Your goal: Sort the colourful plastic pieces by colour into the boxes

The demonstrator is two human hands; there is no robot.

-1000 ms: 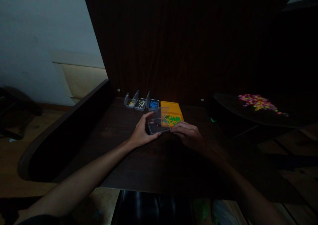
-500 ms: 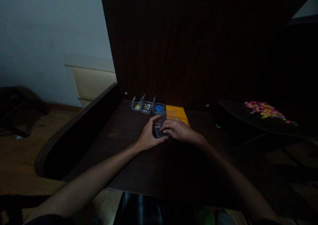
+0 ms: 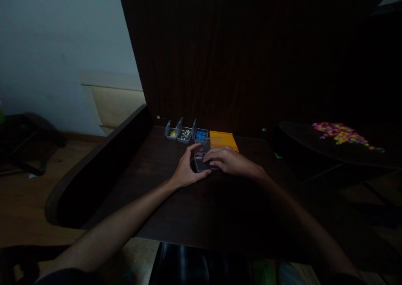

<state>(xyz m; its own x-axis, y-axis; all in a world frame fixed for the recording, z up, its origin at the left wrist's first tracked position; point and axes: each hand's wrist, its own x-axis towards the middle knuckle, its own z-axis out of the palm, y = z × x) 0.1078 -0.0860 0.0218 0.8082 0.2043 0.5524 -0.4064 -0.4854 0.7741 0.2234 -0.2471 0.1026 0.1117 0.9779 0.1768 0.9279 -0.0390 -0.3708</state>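
Observation:
My left hand [image 3: 184,168] steadies a clear plastic box [image 3: 198,166] on the dark wooden tabletop, with its thumb along the near side and its fingers at the left. The box's transparent lid [image 3: 215,141] stands raised at the back. Inside the box, the fingertips of my right hand [image 3: 230,161] are bent down and held together; whatever they pinch is hidden. Just behind are three small clear boxes with lids up: one with yellow pieces [image 3: 172,133], one with whitish pieces [image 3: 185,134], one with blue pieces [image 3: 201,135].
A flat orange-yellow sheet or case [image 3: 224,139] lies behind my right hand, partly covered by it. To the right, a dark stool-like surface [image 3: 295,138] bears a heap of multicoloured small pieces [image 3: 341,134]. A raised wooden side panel [image 3: 94,167] bounds the left, and a tall dark panel [image 3: 201,58] the back.
My right hand has shifted slightly right, while its fingers stay in the box. The box sits turned a little differently between my hands. The whole view has tilted slightly.

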